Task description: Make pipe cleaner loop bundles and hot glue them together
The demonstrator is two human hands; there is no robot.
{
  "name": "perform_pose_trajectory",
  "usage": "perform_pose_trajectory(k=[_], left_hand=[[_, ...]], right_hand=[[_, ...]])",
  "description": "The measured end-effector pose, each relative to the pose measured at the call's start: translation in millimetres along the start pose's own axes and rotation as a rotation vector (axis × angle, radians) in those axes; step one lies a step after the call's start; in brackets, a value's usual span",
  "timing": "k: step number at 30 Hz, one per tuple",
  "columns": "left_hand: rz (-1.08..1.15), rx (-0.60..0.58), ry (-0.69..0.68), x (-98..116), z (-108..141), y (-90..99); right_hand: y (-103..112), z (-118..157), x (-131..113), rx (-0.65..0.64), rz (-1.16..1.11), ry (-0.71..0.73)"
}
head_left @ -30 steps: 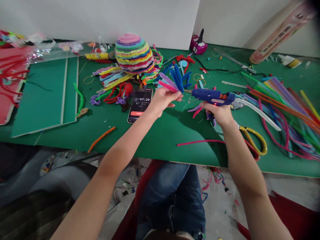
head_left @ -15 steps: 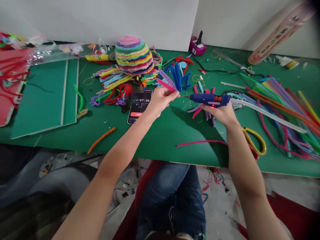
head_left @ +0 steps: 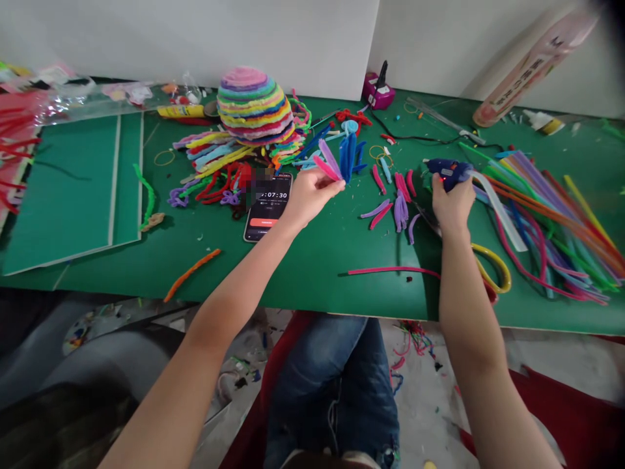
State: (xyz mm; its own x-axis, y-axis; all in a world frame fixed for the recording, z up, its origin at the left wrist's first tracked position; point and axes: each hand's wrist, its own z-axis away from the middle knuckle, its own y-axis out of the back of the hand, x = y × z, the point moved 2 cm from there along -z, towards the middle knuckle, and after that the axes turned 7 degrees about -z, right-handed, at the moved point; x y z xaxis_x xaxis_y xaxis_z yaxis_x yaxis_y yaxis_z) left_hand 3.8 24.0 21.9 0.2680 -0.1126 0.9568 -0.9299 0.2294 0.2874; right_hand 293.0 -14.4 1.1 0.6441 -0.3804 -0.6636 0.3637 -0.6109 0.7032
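My left hand [head_left: 315, 194] pinches the base of a fan of pipe cleaner pieces [head_left: 347, 156], coloured blue, purple and pink, above the middle of the table. My right hand [head_left: 453, 198] is wrapped round a blue glue gun [head_left: 448, 170] with a small red light lit; a clear glue stick [head_left: 502, 208] trails from its back. Between the hands, short pink and purple pipe cleaner pieces [head_left: 401, 212] lie on the green table. Behind my left hand, a phone [head_left: 267, 207] shows a running-time display. The glue gun's nozzle points left, apart from the fan.
A striped pipe cleaner dome [head_left: 254, 107] stands at the back. Long loose pipe cleaners [head_left: 561, 221] spread on the right, near yellow-handled scissors [head_left: 495, 267]. Green boards [head_left: 73, 189] lie at left. A black cord [head_left: 415, 138] runs from a purple plug block [head_left: 378, 91]. A pink tube leans back right [head_left: 534, 68].
My right hand has drawn the glue gun away to the right, from close beside the fan. My left hand still pinches the fan in nearly the same place. The whole view has shifted slightly.
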Motion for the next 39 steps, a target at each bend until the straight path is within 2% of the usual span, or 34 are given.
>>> perform_pose_trajectory(k=[4, 7, 10, 12, 14, 16, 19, 21, 24, 27, 33, 39], left_hand=[[0.015, 0.005, 0.031, 1.2, -0.7, 0.0], [0.032, 0.007, 0.038, 0.2, -2.6, 0.6], [0.034, 0.001, 0.057, -1.0, -3.5, 0.8], [0.035, -0.008, 0.075, -2.1, -3.6, 0.3], [0.046, -0.017, 0.086, -3.4, -3.6, -0.9], [0.063, -0.03, 0.093, -4.7, -3.6, -2.4], [0.09, -0.061, 0.111, -4.5, -2.4, -4.7], [0.114, -0.081, 0.134, -2.6, -0.9, -6.0], [0.167, -0.107, 0.166, 1.0, 1.4, -7.3], [0.213, -0.136, 0.193, 2.8, 2.8, -8.3], [0.203, -0.15, 0.223, 1.3, 4.2, -10.1], [0.221, -0.19, 0.24, -1.4, 7.9, -15.6]], right_hand=[[6.4, 2.9, -4.4, -0.041, 0.091, -0.027], [28.0, 9.4, -10.6, -0.098, 0.205, -0.044], [54.5, 16.4, -17.2, -0.1, 0.344, -0.066], [62.6, 20.7, -21.9, -0.172, 0.393, -0.091], [58.6, 26.0, -28.7, -0.276, 0.407, -0.063], [44.9, 33.5, -37.0, -0.347, 0.361, 0.015], [15.3, 48.6, -47.3, -0.432, 0.141, 0.188], [-2.2, 57.6, -49.3, -0.438, 0.082, 0.316], [-18.5, 63.6, -46.2, -0.449, 0.05, 0.408], [-21.3, 61.6, -45.1, -0.509, -0.093, 0.411], [-6.3, 60.6, -55.4, -0.578, -0.471, 0.339], [-5.5, 68.0, -62.7, -0.577, -0.7, 0.261]])
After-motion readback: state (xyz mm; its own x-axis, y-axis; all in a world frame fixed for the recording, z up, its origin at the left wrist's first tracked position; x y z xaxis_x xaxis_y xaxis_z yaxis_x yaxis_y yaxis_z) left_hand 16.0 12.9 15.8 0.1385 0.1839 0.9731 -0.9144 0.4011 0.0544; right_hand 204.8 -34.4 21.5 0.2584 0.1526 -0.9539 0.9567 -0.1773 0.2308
